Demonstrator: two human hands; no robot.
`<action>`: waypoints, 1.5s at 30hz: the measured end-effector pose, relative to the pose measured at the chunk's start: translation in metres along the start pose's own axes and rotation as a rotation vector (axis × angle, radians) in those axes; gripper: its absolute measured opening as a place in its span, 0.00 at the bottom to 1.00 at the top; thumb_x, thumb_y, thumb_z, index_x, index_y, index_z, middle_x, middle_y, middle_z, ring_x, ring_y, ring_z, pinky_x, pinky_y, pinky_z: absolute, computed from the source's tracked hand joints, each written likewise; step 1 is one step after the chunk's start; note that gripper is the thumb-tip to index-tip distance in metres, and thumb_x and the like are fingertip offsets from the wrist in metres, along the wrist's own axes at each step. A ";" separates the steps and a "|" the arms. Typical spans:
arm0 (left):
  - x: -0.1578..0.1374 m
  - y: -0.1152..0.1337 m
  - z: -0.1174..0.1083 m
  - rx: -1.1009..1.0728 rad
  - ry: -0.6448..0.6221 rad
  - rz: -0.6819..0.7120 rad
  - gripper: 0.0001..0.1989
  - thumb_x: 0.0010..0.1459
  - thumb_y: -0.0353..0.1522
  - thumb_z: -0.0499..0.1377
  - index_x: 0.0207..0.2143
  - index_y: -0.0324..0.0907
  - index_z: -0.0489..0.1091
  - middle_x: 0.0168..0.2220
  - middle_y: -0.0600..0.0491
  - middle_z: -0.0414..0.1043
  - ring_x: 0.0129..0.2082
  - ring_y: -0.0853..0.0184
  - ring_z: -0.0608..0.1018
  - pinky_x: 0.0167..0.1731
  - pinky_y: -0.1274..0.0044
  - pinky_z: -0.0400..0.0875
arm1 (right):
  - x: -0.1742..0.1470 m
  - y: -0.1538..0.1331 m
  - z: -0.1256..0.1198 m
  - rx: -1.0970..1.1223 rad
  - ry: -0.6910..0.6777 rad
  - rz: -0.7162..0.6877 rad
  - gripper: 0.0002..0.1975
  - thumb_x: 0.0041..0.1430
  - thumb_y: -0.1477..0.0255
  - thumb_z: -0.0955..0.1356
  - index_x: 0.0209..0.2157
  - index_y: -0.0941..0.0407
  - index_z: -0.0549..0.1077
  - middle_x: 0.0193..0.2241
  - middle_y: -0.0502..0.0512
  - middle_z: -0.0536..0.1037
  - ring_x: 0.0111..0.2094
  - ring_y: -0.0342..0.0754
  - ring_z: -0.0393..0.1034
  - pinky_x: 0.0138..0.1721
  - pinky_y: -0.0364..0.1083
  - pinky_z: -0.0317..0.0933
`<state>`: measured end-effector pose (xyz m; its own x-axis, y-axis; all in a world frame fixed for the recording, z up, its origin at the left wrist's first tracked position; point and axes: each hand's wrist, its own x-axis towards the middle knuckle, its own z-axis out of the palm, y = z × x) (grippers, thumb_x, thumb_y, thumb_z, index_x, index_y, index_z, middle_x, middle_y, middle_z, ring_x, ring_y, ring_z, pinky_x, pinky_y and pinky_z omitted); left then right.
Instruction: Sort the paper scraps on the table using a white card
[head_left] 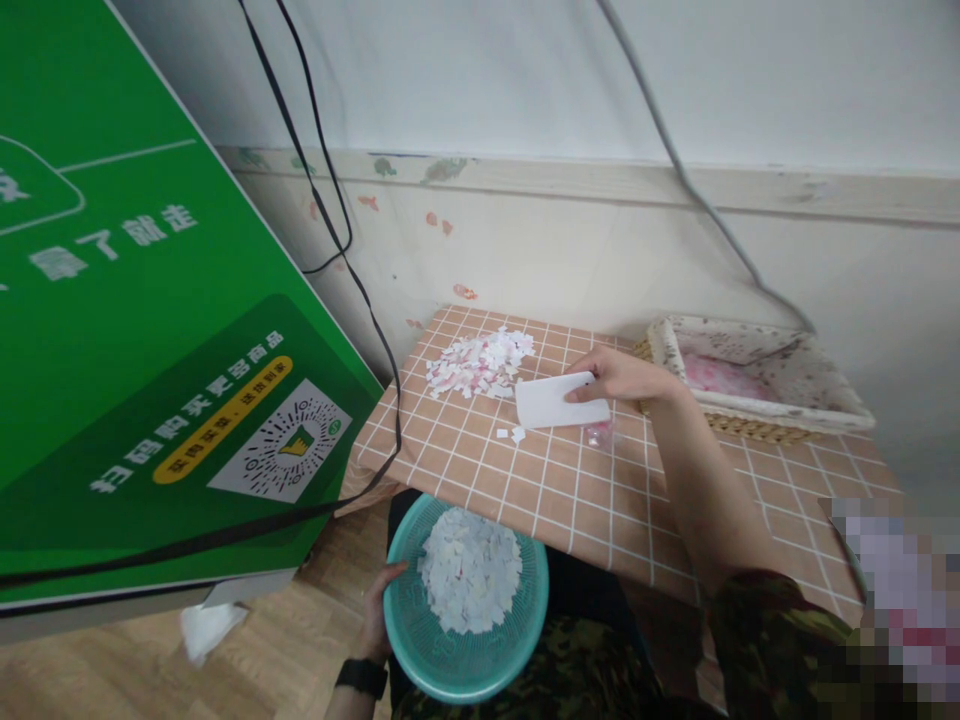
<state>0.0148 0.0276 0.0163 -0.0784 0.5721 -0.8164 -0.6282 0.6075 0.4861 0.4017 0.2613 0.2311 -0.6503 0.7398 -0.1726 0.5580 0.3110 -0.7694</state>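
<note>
My left hand (381, 600) grips the rim of a green plastic basket (465, 670) held below the table's front edge. White paper scraps (471, 572) are heaped inside it. Over the table, my right hand (615, 375) is closed on a flat white card (551, 402), thumb on its near face. Just left of the card lies a pile of white and pink paper scraps (481, 362). A few loose scraps (517, 434) sit in front of the card's left end. A small clear packet with something pink (600, 434) shows under the card's right end.
A lined wicker basket (757, 428) with pink contents stands at the back right of the checked tablecloth (480, 465). A green printed panel (150, 330) fills the left, with a black cable (379, 320) hanging before it. A white bag (208, 628) lies on the floor.
</note>
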 end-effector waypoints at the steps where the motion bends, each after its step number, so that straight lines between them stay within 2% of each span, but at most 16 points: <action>1: 0.000 0.000 0.000 -0.003 -0.001 -0.002 0.07 0.44 0.30 0.62 0.24 0.34 0.76 0.21 0.47 0.78 0.21 0.60 0.77 0.25 0.70 0.71 | 0.001 -0.001 0.001 -0.005 -0.024 -0.003 0.13 0.50 0.65 0.69 0.33 0.60 0.77 0.25 0.52 0.76 0.25 0.43 0.68 0.25 0.41 0.59; 4: 0.001 0.000 -0.001 -0.010 -0.019 0.004 0.06 0.44 0.30 0.62 0.24 0.34 0.76 0.20 0.48 0.77 0.20 0.61 0.76 0.24 0.71 0.71 | 0.005 -0.002 0.006 -0.002 -0.003 -0.039 0.13 0.50 0.64 0.69 0.33 0.60 0.77 0.27 0.52 0.76 0.26 0.43 0.67 0.25 0.41 0.59; 9: 0.000 0.000 -0.001 0.005 -0.036 -0.011 0.07 0.45 0.31 0.62 0.24 0.35 0.76 0.21 0.47 0.78 0.20 0.60 0.77 0.24 0.70 0.71 | 0.017 0.002 0.013 -0.050 0.319 -0.006 0.14 0.52 0.63 0.68 0.30 0.61 0.75 0.23 0.51 0.73 0.23 0.41 0.63 0.22 0.41 0.55; 12: -0.002 0.000 0.000 0.005 -0.040 -0.014 0.07 0.45 0.31 0.62 0.25 0.34 0.77 0.21 0.47 0.78 0.19 0.60 0.77 0.24 0.69 0.71 | 0.025 0.006 0.019 -0.084 0.402 0.025 0.12 0.52 0.65 0.66 0.30 0.60 0.75 0.23 0.51 0.72 0.22 0.41 0.61 0.22 0.41 0.54; 17: -0.001 -0.001 0.000 -0.026 -0.055 -0.024 0.08 0.45 0.31 0.62 0.26 0.34 0.77 0.22 0.46 0.79 0.22 0.58 0.78 0.27 0.68 0.72 | 0.029 0.005 0.023 -0.056 0.287 -0.010 0.12 0.51 0.68 0.67 0.34 0.60 0.75 0.25 0.52 0.74 0.23 0.42 0.63 0.23 0.41 0.55; 22: 0.000 -0.001 0.000 -0.019 -0.017 0.008 0.07 0.44 0.31 0.62 0.23 0.34 0.76 0.19 0.48 0.77 0.18 0.62 0.76 0.22 0.72 0.70 | 0.029 0.002 0.024 -0.062 0.356 0.016 0.11 0.51 0.68 0.66 0.33 0.61 0.75 0.23 0.51 0.73 0.23 0.42 0.62 0.23 0.42 0.54; 25: 0.001 -0.001 -0.001 -0.017 -0.016 0.017 0.07 0.44 0.31 0.63 0.24 0.34 0.76 0.20 0.47 0.77 0.20 0.61 0.76 0.24 0.71 0.71 | 0.027 0.001 0.022 -0.048 0.330 0.001 0.11 0.51 0.68 0.66 0.31 0.60 0.75 0.23 0.51 0.72 0.23 0.42 0.62 0.23 0.42 0.55; 30: 0.004 -0.002 -0.004 -0.010 -0.028 0.000 0.07 0.44 0.31 0.62 0.24 0.34 0.76 0.20 0.47 0.77 0.19 0.61 0.76 0.22 0.71 0.71 | 0.021 0.004 0.014 -0.110 0.379 0.043 0.10 0.50 0.67 0.67 0.27 0.60 0.74 0.21 0.51 0.70 0.22 0.42 0.61 0.22 0.42 0.53; 36: 0.004 -0.002 -0.004 -0.019 -0.010 0.006 0.06 0.44 0.30 0.62 0.22 0.35 0.75 0.18 0.48 0.76 0.18 0.63 0.75 0.21 0.72 0.70 | 0.023 0.008 0.016 -0.051 0.303 0.002 0.12 0.50 0.68 0.67 0.35 0.60 0.76 0.25 0.51 0.74 0.24 0.43 0.64 0.24 0.42 0.56; 39: 0.003 -0.001 -0.003 -0.018 0.001 0.004 0.06 0.44 0.30 0.62 0.23 0.35 0.75 0.18 0.48 0.76 0.17 0.63 0.74 0.21 0.72 0.69 | 0.022 0.006 0.015 -0.022 0.247 -0.006 0.13 0.50 0.67 0.68 0.36 0.60 0.76 0.26 0.52 0.75 0.25 0.43 0.65 0.24 0.42 0.57; 45: 0.005 -0.002 -0.005 -0.033 0.029 0.045 0.05 0.42 0.30 0.64 0.20 0.36 0.73 0.16 0.51 0.73 0.16 0.65 0.73 0.20 0.74 0.67 | 0.024 0.000 0.021 0.001 0.259 -0.023 0.12 0.51 0.67 0.67 0.34 0.61 0.76 0.27 0.53 0.75 0.26 0.43 0.66 0.25 0.42 0.58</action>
<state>0.0116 0.0263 0.0097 -0.1293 0.5815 -0.8032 -0.6489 0.5629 0.5120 0.3747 0.2665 0.2141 -0.5091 0.8607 0.0087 0.5439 0.3295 -0.7717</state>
